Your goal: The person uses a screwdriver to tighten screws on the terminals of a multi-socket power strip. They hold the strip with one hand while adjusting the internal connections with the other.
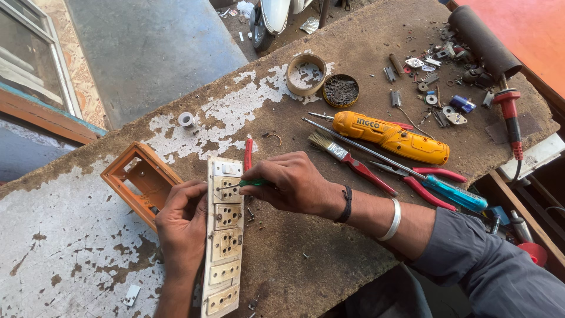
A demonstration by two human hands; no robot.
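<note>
A long cream switch-and-socket plate [225, 235] lies lengthwise on the worn, paint-flaked worktop [294, 265], its near end toward the person; the left hand [183, 227] lies along the plate's left edge, its grip closed on that edge with the fingers curled against the upper modules, steadying it; the right hand [291, 182] comes in from the right, its grip clenched on a small green-handled screwdriver [252, 184], whose tip points left onto the second module from the far end; a black band and a silver bangle sit on the right wrist, with a grey sleeve behind them; just left of the plate, touching or nearly touching the left hand, an open orange box frame [140, 179] rests tilted on the worktop; a red-handled tool [248, 154] lies just beyond the plate's far end, partly hidden by the right hand; farther right, well apart from the hands, lie a paintbrush with a red handle [347, 159], a long screwdriver with a blue handle [412, 175], red-handled pliers [421, 185] and a yellow electric screwdriver [391, 136]; beyond them stand a round tin lid [306, 75] and a small round tin of dark bits [341, 90]; a small white reel [186, 119] sits alone toward the far left; a red soldering iron [511, 121] lies at the right edge among scattered small metal parts.
</note>
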